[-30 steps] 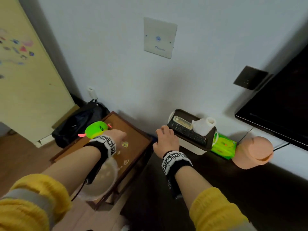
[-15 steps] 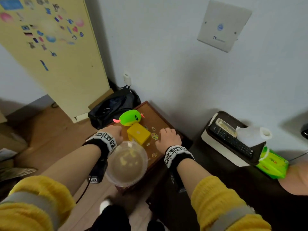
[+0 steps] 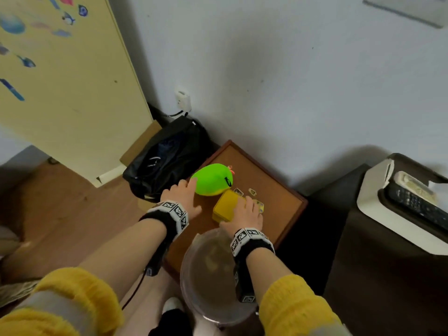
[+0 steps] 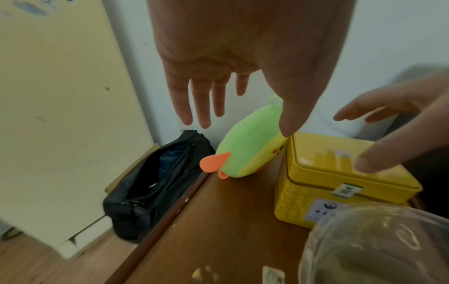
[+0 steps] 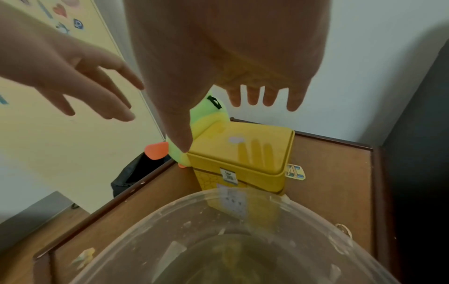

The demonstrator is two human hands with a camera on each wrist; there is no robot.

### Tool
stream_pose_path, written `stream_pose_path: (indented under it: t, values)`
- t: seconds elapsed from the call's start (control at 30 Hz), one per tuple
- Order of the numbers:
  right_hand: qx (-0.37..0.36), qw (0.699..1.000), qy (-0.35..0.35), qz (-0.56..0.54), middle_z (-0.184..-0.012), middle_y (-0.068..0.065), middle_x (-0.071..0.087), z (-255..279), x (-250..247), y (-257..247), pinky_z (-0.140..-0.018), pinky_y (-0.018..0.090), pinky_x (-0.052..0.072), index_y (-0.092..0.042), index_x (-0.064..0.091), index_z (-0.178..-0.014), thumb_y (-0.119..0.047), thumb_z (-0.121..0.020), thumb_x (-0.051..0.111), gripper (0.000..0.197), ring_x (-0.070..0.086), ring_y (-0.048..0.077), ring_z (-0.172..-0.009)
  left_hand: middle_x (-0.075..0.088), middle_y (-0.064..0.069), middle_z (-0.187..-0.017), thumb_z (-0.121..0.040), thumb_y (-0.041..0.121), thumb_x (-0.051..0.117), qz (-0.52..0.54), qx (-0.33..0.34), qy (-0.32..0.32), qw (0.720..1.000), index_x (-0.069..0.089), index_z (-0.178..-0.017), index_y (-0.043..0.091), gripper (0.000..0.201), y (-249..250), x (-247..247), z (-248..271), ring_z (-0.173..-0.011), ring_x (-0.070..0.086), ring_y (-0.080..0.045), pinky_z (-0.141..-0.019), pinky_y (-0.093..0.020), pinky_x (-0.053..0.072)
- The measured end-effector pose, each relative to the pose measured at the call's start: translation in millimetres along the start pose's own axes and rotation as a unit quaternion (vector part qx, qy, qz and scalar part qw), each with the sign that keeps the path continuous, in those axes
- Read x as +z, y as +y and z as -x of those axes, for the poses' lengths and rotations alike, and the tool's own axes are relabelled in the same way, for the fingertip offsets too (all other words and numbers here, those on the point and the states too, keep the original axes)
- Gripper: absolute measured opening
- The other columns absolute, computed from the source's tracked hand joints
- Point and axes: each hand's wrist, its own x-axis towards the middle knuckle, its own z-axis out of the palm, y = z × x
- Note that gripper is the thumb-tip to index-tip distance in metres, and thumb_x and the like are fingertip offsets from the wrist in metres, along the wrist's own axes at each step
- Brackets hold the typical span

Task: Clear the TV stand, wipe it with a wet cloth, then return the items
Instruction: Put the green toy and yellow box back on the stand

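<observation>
Yellow box: standing on the brown tabletop of the low side table, just beside the green plush toy and touching or nearly touching it. Rigid walls, hinged lid with a small front latch, glossy top. Judged stiff and fairly light, though contents unknown; smooth lid likely slippery under fingertips alone. Recommended hold: both side walls below the lid seam, palm over the top, never by the lid edge, since the latch may not bear the load.

Green plush toy: lying on its side near the back left edge of the tabletop, orange parts overhanging toward the black bag on the floor. Soft, light, compressible; no damage risk from a firm squeeze. Recommended hold: around the body, not the orange appendages.

Right hand: spread flat above the box lid, fingers straight, holding nothing; contact with the lid not confirmable.

Left hand: fingers extended and loose, hovering beside the plush toy, holding nothing.

Clear plastic tub: at the front of the tabletop, close below the right wrist. Thin-walled, easily tipped; keep forearms clear during the lift.

TV stand: dark surface to the right, carrying a white-and-brown tray with a remote.
</observation>
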Motion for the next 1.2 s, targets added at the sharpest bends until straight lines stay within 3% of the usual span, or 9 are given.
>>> stream_pose_path:
  t: [0.13, 0.3, 0.4, 0.47, 0.57, 0.7, 0.9, 1.1, 1.2]
  values:
    - [0.019, 1.000, -0.001, -0.009, -0.159, 0.000, 0.005, -36.1, 13.5, 6.4, -0.115, 0.053, 0.011, -0.027, 0.005, -0.149, -0.055, -0.071, 0.070, 0.106, 0.002, 0.024, -0.147, 0.019, -0.009, -0.155, -0.081, 0.049, 0.063, 0.011, 0.030, -0.009, 0.999, -0.001, -0.150, 0.025, 0.098, 9.7, 13.7, -40.8, -0.134, 0.036, -0.033, -0.102, -0.047, 0.038]
    - [0.036, 0.999, -0.030, -0.018, -0.156, -0.007, 0.012, -53.4, 30.1, 16.6, -0.106, 0.065, 0.022, -0.033, 0.006, -0.147, -0.047, -0.072, 0.073, 0.102, 0.004, 0.025, -0.146, 0.001, -0.010, -0.159, -0.079, 0.033, 0.070, -0.013, 0.052, -0.029, 0.998, -0.011, -0.149, 0.033, 0.107, 29.0, 43.0, -68.5, -0.143, 0.017, -0.034, -0.106, -0.051, 0.036]
    - [0.005, 1.000, -0.003, -0.008, -0.150, -0.004, 0.021, -53.8, 33.7, 24.4, -0.101, 0.058, 0.036, -0.031, 0.011, -0.145, -0.043, -0.070, 0.077, 0.101, 0.013, 0.027, -0.142, 0.016, -0.012, -0.153, -0.081, 0.026, 0.067, -0.014, 0.028, 0.013, 0.999, -0.003, -0.149, 0.030, 0.098, 41.0, 51.2, -79.2, -0.134, 0.030, -0.036, -0.096, -0.049, 0.043]
    - [-0.001, 1.000, 0.008, -0.020, -0.146, -0.002, 0.025, -52.5, 33.2, 29.0, -0.095, 0.049, 0.045, -0.028, 0.015, -0.144, -0.039, -0.068, 0.079, 0.100, 0.018, 0.028, -0.138, 0.025, -0.009, -0.147, -0.080, 0.031, 0.067, -0.004, 0.008, 0.025, 1.000, 0.002, -0.149, 0.028, 0.095, 43.9, 49.1, -85.3, -0.127, 0.038, -0.035, -0.092, -0.049, 0.042]
    - [-0.004, 0.999, 0.038, -0.025, -0.144, -0.002, 0.027, -47.1, 26.2, 33.9, -0.091, 0.044, 0.049, -0.025, 0.017, -0.144, -0.033, -0.064, 0.080, 0.102, 0.021, 0.027, -0.134, 0.034, -0.007, -0.141, -0.080, 0.042, 0.066, -0.020, 0.030, 0.033, 0.999, 0.020, -0.143, 0.022, 0.081, 44.0, 41.7, -90.1, -0.124, 0.041, -0.032, -0.092, -0.050, 0.041]
    - [-0.031, 0.996, 0.084, -0.002, -0.144, -0.003, 0.028, -38.6, 6.1, 38.7, -0.091, 0.042, 0.049, -0.026, 0.019, -0.143, -0.036, -0.061, 0.082, 0.104, 0.022, 0.027, -0.134, 0.038, -0.006, -0.129, -0.079, 0.042, 0.063, -0.005, 0.042, 0.070, 0.997, 0.040, -0.127, 0.019, 0.058, 46.5, 27.4, -82.6, -0.119, 0.041, -0.029, -0.085, -0.047, 0.042]
    - [-0.027, 0.994, 0.107, -0.010, -0.142, -0.001, 0.029, -3.8, -48.7, 56.8, -0.088, 0.039, 0.048, -0.026, 0.016, -0.145, -0.044, -0.063, 0.081, 0.106, 0.024, 0.026, -0.131, 0.046, -0.008, -0.124, -0.076, 0.034, 0.063, 0.081, 0.047, 0.068, 0.993, 0.043, -0.123, 0.015, 0.055, 80.0, -29.3, -46.6, -0.112, 0.050, -0.034, -0.085, -0.045, 0.047]
    - [-0.034, 0.988, 0.149, -0.020, -0.138, 0.001, 0.034, 50.1, -134.2, 121.6, -0.086, 0.042, 0.048, -0.025, 0.021, -0.143, -0.064, -0.061, 0.075, 0.105, 0.031, 0.028, -0.127, 0.053, -0.010, -0.115, -0.070, 0.027, 0.062, 0.107, 0.072, 0.092, 0.987, 0.049, -0.112, 0.014, 0.045, 151.6, -110.3, 13.8, -0.107, 0.055, -0.036, -0.083, -0.042, 0.048]
    - [-0.040, 0.984, 0.174, -0.016, -0.137, 0.002, 0.036, 82.4, -185.7, 168.7, -0.090, 0.042, 0.045, -0.024, 0.022, -0.142, -0.060, -0.061, 0.075, 0.103, 0.033, 0.029, -0.124, 0.060, -0.008, -0.109, -0.065, 0.028, 0.063, 0.115, 0.090, 0.095, 0.985, 0.054, -0.109, 0.017, 0.046, 198.4, -139.4, 53.2, -0.102, 0.059, -0.033, -0.079, -0.037, 0.049]
